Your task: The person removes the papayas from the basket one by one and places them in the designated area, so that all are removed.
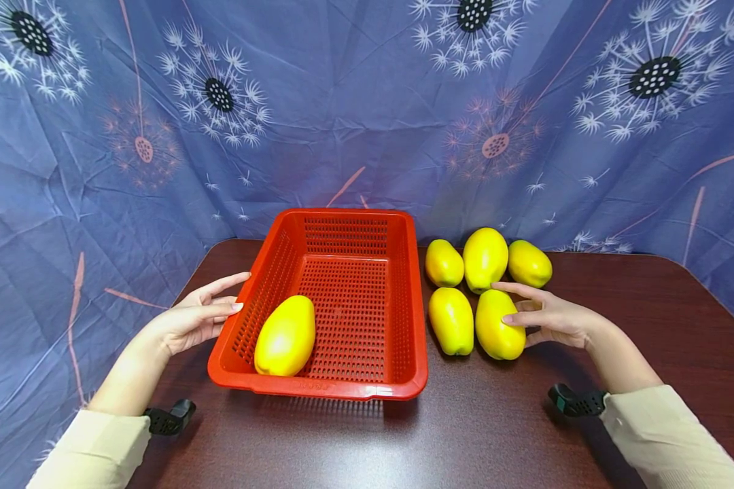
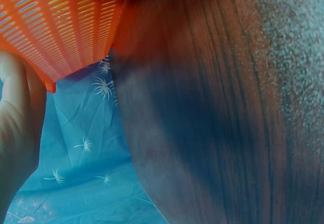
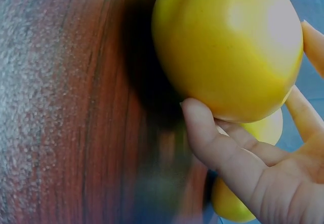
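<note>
A red plastic basket [image 1: 420,305] with slotted walls stands on the table, with one yellow mango [image 1: 285,337] lying in its near left corner. My left hand [image 1: 189,318] touches the basket's left side with its fingers extended. In the left wrist view, part of that hand [image 2: 20,113] shows beside the slotted wall [image 2: 76,27]. To the right of the basket, my right hand [image 1: 556,318] holds the near right mango [image 1: 495,336] of a group. The right wrist view shows its thumb [image 3: 200,125] against the underside of that mango [image 3: 228,47] and other fingers around the far side.
Beside the held mango lies another mango [image 1: 452,321]. Behind them sit a left mango [image 1: 444,263], a larger middle one [image 1: 486,258] and a right one [image 1: 529,263]. A blue dandelion-print cloth [image 1: 342,102] hangs behind the dark wooden table [image 1: 648,305].
</note>
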Tool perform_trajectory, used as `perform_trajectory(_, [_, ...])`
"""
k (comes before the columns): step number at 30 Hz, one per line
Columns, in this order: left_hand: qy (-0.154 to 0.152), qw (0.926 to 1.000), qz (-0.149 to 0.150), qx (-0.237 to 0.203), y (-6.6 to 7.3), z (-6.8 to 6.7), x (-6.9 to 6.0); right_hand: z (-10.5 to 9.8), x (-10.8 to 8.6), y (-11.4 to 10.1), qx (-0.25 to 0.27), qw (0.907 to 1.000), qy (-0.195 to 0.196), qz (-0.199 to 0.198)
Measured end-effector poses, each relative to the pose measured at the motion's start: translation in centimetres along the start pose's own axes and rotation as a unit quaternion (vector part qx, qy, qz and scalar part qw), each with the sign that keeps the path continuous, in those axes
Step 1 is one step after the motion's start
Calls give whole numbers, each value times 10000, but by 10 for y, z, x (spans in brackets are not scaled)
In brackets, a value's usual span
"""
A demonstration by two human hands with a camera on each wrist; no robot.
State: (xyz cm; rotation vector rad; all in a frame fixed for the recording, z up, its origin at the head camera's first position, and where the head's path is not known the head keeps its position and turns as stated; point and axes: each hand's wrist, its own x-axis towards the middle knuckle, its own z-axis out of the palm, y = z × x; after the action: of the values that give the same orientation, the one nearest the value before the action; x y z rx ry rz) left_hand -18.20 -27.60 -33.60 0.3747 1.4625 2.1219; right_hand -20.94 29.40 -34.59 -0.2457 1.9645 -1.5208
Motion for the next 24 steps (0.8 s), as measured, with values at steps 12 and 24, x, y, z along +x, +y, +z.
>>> perform_trajectory(12, [-10, 10000, -32, -29, 0, -2, 0, -2, 1, -2, -60, 9999, 15, 99])
perform_trajectory(24, [18, 10000, -38, 13, 1, 0, 0, -1, 3, -3, -190, 9997, 84, 124])
